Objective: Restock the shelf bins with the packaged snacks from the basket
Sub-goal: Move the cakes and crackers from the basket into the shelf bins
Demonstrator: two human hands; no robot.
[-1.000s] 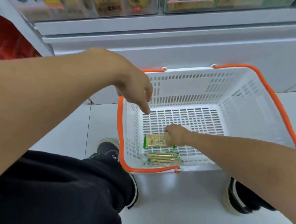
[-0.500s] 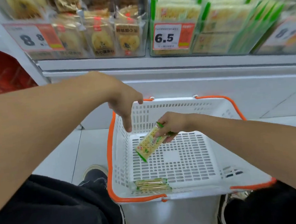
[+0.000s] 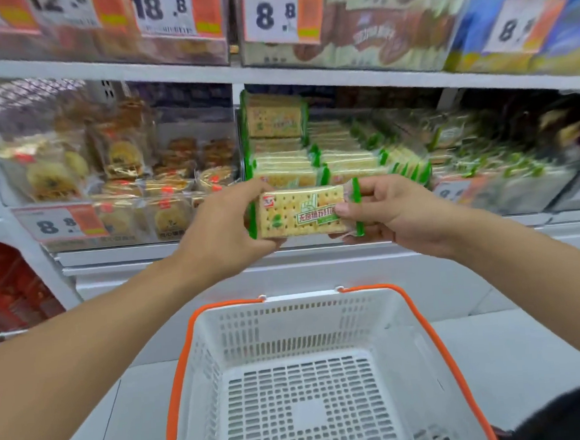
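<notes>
Both hands hold one cracker packet (image 3: 300, 212) level before the shelf bin (image 3: 339, 154) of like packets: left hand (image 3: 224, 231) grips its left end, right hand (image 3: 389, 213) pinches the right end, above the basket (image 3: 185, 357).

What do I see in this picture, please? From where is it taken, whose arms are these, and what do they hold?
There is no machine here: a person wears one camera on the head, and it looks forward and down. The two arms are that person's own. The left hand and the right hand each grip one end of a green-edged cracker packet, held level in front of the shelf bin that holds matching packets. Below, on the floor, stands a white basket with orange handles. The part of its bottom in view shows no packets.
</notes>
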